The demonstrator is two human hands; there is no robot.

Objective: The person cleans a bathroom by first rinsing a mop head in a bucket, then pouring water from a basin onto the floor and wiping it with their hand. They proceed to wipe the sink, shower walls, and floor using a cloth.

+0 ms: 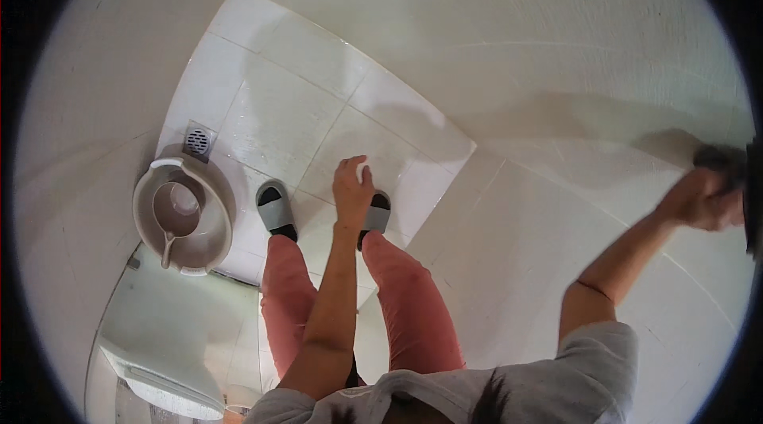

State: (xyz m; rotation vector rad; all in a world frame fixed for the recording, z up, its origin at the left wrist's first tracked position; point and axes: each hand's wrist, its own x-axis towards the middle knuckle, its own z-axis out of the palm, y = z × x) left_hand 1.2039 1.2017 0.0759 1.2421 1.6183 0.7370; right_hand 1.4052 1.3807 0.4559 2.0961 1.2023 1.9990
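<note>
The right hand is stretched out to the far right, against the white wall, and is closed around a dark object at the edge of the view. The object is blurred and partly cut off by the rim, so what it is cannot be told. The left hand hangs down in front of the body with the fingers loosely curled and nothing in it; it sits over the floor just above the right slipper.

The person stands in grey slippers, the left slipper a little apart from the other, wearing pinkish-red trousers and a grey shirt.

To the left, beside the feet, a beige bucket stands on the floor with a small scoop of the same colour inside it, its handle pointing to the near rim. Just behind the bucket is a square metal drain.

The floor is of white tiles and looks wet and shiny. White walls close it in on both sides.
</note>
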